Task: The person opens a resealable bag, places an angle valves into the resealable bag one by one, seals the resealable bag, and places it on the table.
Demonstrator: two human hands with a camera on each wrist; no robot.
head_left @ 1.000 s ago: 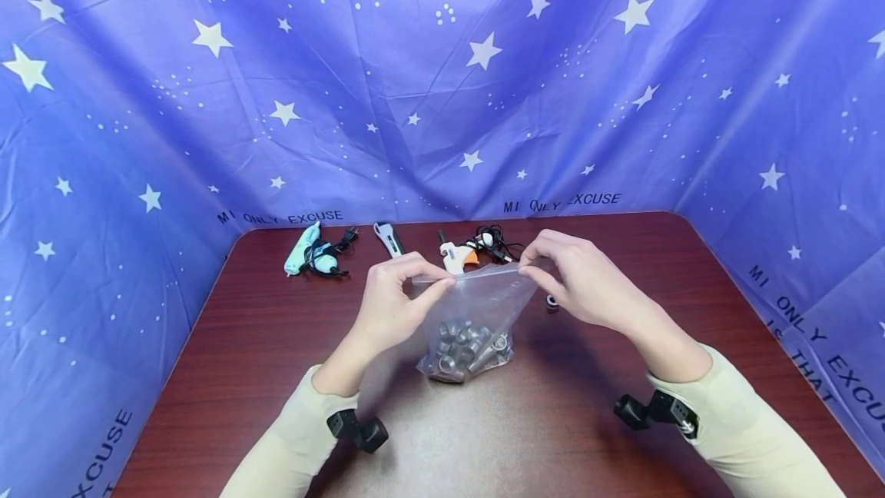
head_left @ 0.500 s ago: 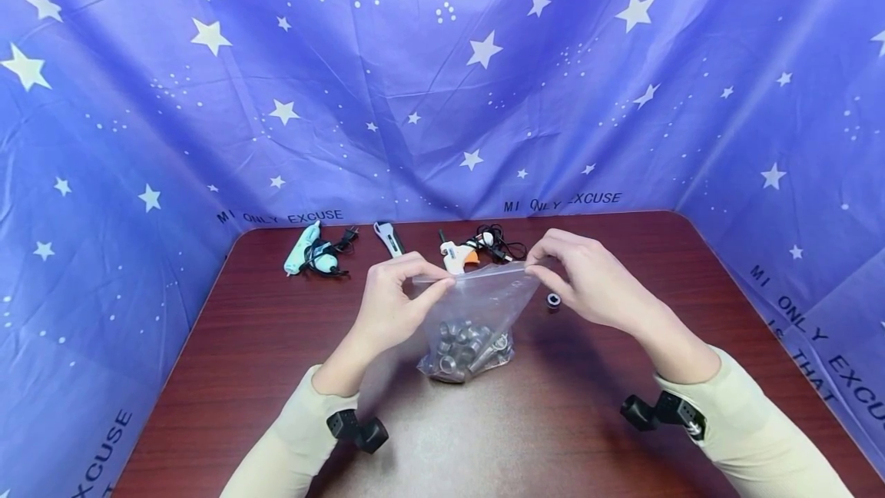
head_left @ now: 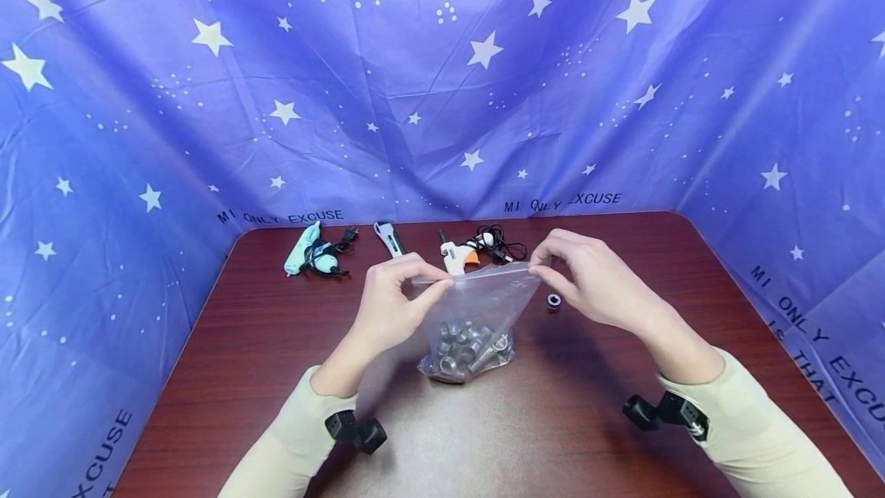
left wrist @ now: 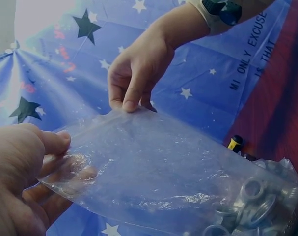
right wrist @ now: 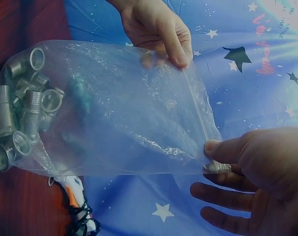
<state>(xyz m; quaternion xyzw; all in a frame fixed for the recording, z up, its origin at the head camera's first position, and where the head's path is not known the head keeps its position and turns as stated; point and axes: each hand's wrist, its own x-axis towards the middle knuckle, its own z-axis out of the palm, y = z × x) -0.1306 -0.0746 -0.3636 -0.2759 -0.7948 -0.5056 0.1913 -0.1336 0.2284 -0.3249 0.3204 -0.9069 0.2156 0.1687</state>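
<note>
Pinching the clear bag [head_left: 477,313] at both top corners
Left hand [head_left: 390,302] and right hand [head_left: 594,279] grip its rim; metal fittings [head_left: 466,344] weigh its bottom onto the table [head_left: 263,329], near the orange glue gun [head_left: 458,254].

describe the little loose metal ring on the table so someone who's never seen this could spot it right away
Start at the dark red table and find the clear plastic bag of metal fittings held up at its middle by both hands. The ring lies flat on the wood just right of the bag, below the right hand. It is the only small metal piece lying outside the bag, alone.
</note>
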